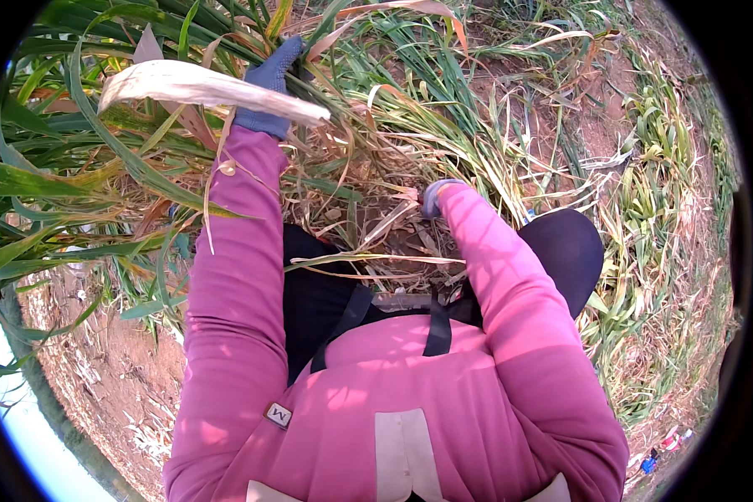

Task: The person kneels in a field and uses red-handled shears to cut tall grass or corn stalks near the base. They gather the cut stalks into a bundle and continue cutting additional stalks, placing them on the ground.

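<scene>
My left hand (271,81), in a blue-grey knitted glove, is closed around a bunch of long green stalks (226,44) at the upper left. A dry, pale leaf (213,91) crosses in front of that wrist. Lower and to the right, my right hand (435,197), gloved alike, is down near the stalk bases, close to dry husks (392,213). Its fingers are mostly hidden; a small reddish thing shows at its edge, too little to name. Both forearms wear pink sleeves.
Standing leafy green plants (37,157) crowd the left. Cut stalks (439,106) lie ahead on reddish soil (605,119), and a row of cut leaves (652,169) runs along the right. My dark-clad knee (568,257) is beside my right arm. Blue litter (649,463) lies at lower right.
</scene>
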The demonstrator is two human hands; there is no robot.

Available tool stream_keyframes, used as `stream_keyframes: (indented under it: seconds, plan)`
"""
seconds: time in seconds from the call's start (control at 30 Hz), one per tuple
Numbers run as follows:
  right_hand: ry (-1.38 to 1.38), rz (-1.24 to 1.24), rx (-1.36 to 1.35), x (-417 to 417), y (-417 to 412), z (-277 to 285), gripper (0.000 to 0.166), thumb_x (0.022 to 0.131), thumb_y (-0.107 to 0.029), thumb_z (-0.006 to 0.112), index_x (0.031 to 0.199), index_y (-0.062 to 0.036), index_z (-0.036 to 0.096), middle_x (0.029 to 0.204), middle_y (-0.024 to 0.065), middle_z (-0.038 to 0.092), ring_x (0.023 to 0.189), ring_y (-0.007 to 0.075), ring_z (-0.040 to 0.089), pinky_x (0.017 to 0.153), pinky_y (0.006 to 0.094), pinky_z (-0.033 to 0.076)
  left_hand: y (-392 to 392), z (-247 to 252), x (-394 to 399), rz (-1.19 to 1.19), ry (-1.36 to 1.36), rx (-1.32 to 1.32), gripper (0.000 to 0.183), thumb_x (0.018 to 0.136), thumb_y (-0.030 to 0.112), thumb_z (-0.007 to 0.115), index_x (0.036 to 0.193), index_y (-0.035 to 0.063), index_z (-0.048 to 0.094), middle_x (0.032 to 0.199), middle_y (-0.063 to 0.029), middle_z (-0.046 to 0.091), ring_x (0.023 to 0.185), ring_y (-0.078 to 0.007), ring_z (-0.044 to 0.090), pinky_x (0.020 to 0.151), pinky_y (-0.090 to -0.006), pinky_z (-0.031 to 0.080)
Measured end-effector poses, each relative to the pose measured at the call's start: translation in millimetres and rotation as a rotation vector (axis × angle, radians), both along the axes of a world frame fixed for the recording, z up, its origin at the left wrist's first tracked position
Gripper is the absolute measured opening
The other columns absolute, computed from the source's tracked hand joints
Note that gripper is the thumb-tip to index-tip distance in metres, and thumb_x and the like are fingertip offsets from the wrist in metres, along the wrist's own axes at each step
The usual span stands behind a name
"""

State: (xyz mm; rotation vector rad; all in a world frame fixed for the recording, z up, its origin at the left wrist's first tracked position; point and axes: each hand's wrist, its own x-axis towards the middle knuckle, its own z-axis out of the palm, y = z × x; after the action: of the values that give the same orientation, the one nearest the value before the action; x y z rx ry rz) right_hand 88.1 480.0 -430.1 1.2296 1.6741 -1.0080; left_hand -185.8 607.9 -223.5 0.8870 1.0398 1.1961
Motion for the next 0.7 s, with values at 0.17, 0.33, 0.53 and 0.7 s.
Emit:
stream_keyframes:
  seconds: [0.17,0.33,0.53,0.7]
  plan:
    - [-0.049,-0.670,0.476,82,4,39,0.047,0.074,-0.040,0.065,0.104,-0.0036,0.066,0.103,0.0180,0.065,0.094,0.0304,0.063,0.080,0.0377,0.049,-10,10,13,0.081,-0.008,0.061,0.024,0.088,0.023,0.064,0.096,0.0001,0.065,0.079,-0.0108,0.066,0.061,-0.0157,0.059,0.057,-0.0269,0.049]
    - [0.819,-1.083,0.851,13,7,119,0.064,0.074,-0.033,0.074,0.124,-0.0020,0.049,0.104,0.0175,0.064,0.093,0.0295,0.062,0.084,0.0354,0.048,-24,19,43,0.078,-0.059,0.072,0.024,0.087,0.023,0.064,0.095,0.0002,0.063,0.078,-0.0113,0.067,0.061,-0.0175,0.061,0.057,-0.0273,0.050]
    - [1.185,-1.153,0.309,-65,-6,135,0.071,0.073,-0.035,0.078,0.125,0.0011,0.047,0.112,0.0136,0.059,0.099,0.0198,0.057,0.090,0.0303,0.043,-26,20,39,0.043,0.079,0.003,0.022,0.089,0.028,0.060,0.089,0.0056,0.063,0.070,-0.0073,0.063,0.052,-0.0134,0.054,0.049,-0.0252,0.043]
    - [1.454,-1.110,0.061,-96,-18,175,0.053,0.074,-0.020,0.075,0.117,0.0008,0.054,0.102,0.0081,0.062,0.090,0.0148,0.057,0.082,0.0281,0.045,-29,16,29,0.020,0.099,-0.098,0.031,0.090,0.035,0.059,0.104,0.0074,0.058,0.073,-0.0079,0.063,0.057,-0.0167,0.058,0.050,-0.0285,0.047]
